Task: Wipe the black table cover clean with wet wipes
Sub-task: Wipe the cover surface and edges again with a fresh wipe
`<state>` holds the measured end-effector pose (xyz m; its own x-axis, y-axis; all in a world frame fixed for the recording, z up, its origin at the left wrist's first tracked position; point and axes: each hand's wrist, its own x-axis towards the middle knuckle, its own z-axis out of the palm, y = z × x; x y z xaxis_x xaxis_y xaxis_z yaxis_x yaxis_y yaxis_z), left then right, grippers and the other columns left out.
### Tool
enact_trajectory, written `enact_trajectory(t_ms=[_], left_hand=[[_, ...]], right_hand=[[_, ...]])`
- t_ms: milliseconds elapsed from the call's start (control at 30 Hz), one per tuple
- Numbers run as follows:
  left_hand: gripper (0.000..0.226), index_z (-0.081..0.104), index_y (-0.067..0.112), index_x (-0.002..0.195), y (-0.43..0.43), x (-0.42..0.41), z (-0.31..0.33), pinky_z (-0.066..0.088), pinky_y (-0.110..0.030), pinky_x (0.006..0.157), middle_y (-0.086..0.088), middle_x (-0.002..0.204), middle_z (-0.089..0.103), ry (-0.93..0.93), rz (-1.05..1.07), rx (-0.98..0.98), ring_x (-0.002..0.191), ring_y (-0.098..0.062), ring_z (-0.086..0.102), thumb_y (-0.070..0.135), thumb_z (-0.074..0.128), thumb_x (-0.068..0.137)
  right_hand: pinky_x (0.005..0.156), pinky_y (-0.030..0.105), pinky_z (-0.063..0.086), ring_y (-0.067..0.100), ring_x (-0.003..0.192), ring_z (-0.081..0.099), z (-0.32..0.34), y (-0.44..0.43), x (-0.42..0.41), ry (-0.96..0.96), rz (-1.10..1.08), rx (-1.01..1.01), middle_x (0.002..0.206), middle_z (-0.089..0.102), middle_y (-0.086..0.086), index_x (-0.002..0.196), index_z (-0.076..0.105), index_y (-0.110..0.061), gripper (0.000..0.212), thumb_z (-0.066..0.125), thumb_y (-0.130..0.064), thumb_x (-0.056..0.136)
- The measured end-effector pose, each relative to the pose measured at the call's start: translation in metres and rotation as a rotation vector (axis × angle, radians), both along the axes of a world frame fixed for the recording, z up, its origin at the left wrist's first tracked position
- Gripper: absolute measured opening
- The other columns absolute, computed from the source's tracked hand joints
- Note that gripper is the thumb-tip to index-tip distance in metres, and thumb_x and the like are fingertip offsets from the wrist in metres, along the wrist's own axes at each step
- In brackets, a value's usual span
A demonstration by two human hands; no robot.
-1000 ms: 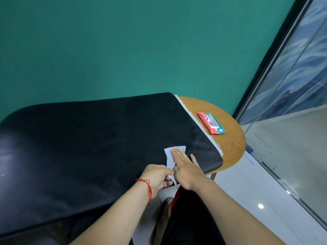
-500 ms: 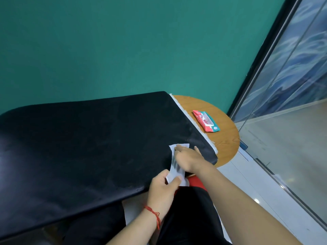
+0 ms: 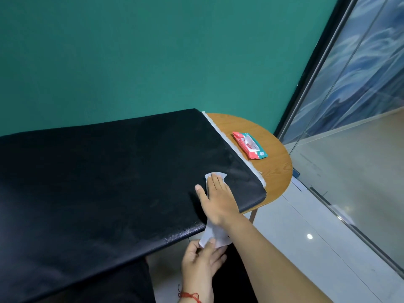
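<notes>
1. A person's right hand (image 3: 216, 194) lay flat, fingers together and thumb spread, on the black cover (image 3: 105, 178), pressing a white wipe (image 3: 215, 174) against it near the cover's right-hand end.
2. The wipe ran under the palm: its far tip peeked out past the fingertips on the cover, while its near end hung off the cover's front edge, below the wrist.
3. The left hand (image 3: 202, 261), below that front edge and off the cover, pinched the wipe's hanging end between thumb and fingers, the other fingers loosely curled; a red string (image 3: 189, 295) circled its wrist.
4. The right hand gripped nothing; it was open and simply bore down on the wipe.
5. The cover draped most of a wooden table (image 3: 273, 169), its front edge glossy and overhanging; a white fringe (image 3: 231, 145) showed along the cover's right side.
6. A red-and-teal pack (image 3: 249, 145) of wipes sat on the bare wood just right of the cover, well apart from both hands, its flap area facing up.
7. A faint damp sheen marked the cover between the right hand and the fringe.
8. Behind the cover stood a teal wall (image 3: 153, 57); to its right, a glass partition (image 3: 360, 106) and pale tiled floor (image 3: 306, 248).
</notes>
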<state>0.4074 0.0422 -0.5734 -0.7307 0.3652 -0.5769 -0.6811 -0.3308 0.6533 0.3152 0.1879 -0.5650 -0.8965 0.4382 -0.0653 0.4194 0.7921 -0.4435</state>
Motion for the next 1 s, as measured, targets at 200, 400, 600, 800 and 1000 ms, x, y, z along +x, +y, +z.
enact_trajectory(t_ms=[200, 400, 600, 800, 1000], left_hand=[[0.029, 0.053, 0.003, 0.073, 0.005, 0.011, 0.003, 0.060, -0.041, 0.066, -0.031, 0.075, 0.065, 0.176, -0.078, -0.078, 0.067, -0.031, 0.065, 0.001, 0.073, 0.094], [0.025, 0.052, -0.008, 0.078, 0.004, -0.001, 0.002, 0.061, -0.064, 0.081, -0.036, 0.085, 0.071, 0.256, -0.191, -0.121, 0.081, -0.042, 0.074, -0.005, 0.072, 0.094], [0.028, 0.052, 0.006, 0.077, 0.031, -0.007, 0.010, 0.058, -0.051, 0.077, -0.037, 0.085, 0.066, 0.188, -0.245, -0.130, 0.080, -0.034, 0.069, 0.007, 0.079, 0.085], [0.012, 0.074, 0.011, 0.106, 0.079, -0.007, 0.019, 0.063, -0.040, 0.075, -0.011, 0.100, 0.080, 0.160, -0.356, -0.092, 0.091, -0.026, 0.078, 0.016, 0.063, 0.103], [0.030, 0.070, 0.001, 0.098, 0.120, -0.019, 0.023, 0.060, -0.044, 0.072, -0.023, 0.098, 0.076, 0.098, -0.314, -0.126, 0.076, -0.030, 0.072, 0.027, 0.056, 0.108]], right_hand=[[0.133, 0.038, -0.003, 0.016, 0.164, -0.007, -0.003, -0.014, -0.009, 0.006, -0.083, 0.040, 0.178, 0.000, 0.002, 0.170, 0.007, -0.012, 0.085, 0.011, -0.068, 0.106], [0.133, 0.038, -0.001, 0.014, 0.164, -0.006, -0.010, 0.005, -0.006, 0.028, 0.017, 0.118, 0.178, 0.001, 0.001, 0.170, 0.008, -0.016, 0.088, 0.005, -0.072, 0.103], [0.133, 0.037, -0.001, 0.014, 0.164, -0.007, -0.009, 0.033, -0.016, -0.006, 0.058, 0.177, 0.179, 0.000, 0.001, 0.170, 0.006, -0.015, 0.089, 0.008, -0.073, 0.104], [0.132, 0.038, -0.002, 0.013, 0.163, -0.010, -0.003, 0.072, -0.028, -0.051, 0.140, 0.198, 0.178, -0.003, 0.000, 0.170, 0.003, -0.014, 0.085, 0.014, -0.069, 0.107], [0.132, 0.038, -0.004, 0.011, 0.162, -0.012, 0.001, 0.120, -0.061, -0.103, 0.206, 0.214, 0.178, -0.006, -0.002, 0.170, 0.000, -0.016, 0.084, 0.013, -0.069, 0.106]])
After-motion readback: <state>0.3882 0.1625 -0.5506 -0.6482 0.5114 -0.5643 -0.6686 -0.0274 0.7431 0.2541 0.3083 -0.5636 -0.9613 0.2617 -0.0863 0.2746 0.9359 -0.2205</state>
